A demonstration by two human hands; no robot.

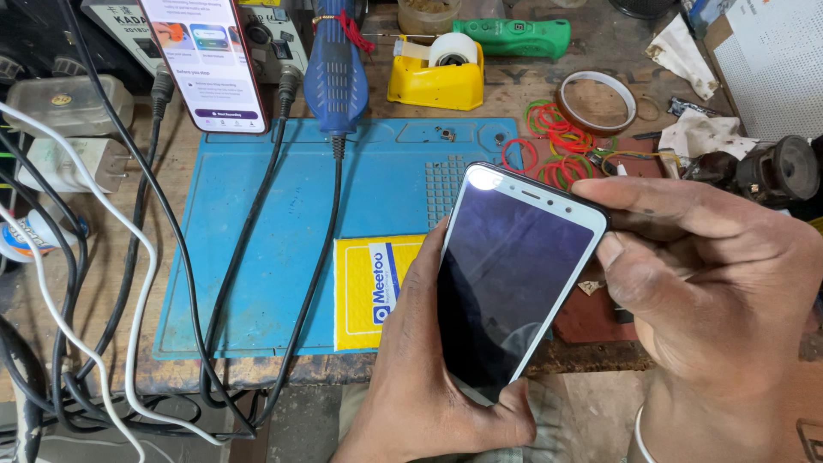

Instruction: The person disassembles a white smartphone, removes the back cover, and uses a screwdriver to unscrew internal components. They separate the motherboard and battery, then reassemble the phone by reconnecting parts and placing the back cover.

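worktop [283,364] under blue mat [257,257]. smartphone [514,274] held above the edge, dark glass up: probably light, stiff, slick, fragile, best gripped by side edges. left hand [429,377] cradles bottom corner, right hand [720,283] pinches top corner.

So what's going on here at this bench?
A person holds a white-framed smartphone with a dark screen in both hands above the bench edge. The left hand cradles it from below and the right hand grips its upper right edge. Beneath lies a blue work mat with a yellow packet on it. A second phone, screen lit, is propped at the back, near a yellow tape dispenser and loose rubber bands.
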